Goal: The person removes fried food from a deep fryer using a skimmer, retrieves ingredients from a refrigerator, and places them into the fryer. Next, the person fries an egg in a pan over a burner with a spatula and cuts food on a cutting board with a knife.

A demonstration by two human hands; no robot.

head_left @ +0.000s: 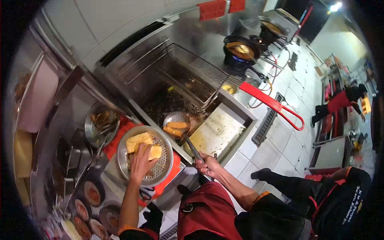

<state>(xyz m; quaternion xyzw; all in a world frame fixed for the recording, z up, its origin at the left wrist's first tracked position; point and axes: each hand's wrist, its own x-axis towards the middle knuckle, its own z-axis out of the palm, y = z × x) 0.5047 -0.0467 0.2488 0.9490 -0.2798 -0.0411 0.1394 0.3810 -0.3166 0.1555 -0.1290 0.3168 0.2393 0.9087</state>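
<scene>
My right hand (208, 165) is closed round the dark handle of a skimmer (195, 149). Its perforated bowl is over the dark oil of the deep fryer (146, 110) and carries orange-brown fried pieces (174, 128). On the left, a round perforated metal colander (161, 171) holds pale, golden pieces of bread (139, 141). My left hand (143, 163) reaches into the colander, its fingers curled over one piece of bread and gripping it. Part of that piece is hidden under the fingers.
A wire fryer basket (200, 68) with a red handle (264, 98) sits across the fryer. Beyond it, a pan (240, 50) stands on a lit burner. Another strainer (96, 138) and several bowls (94, 193) are at left. One person (324, 196) stands close at right, another (340, 100) farther off.
</scene>
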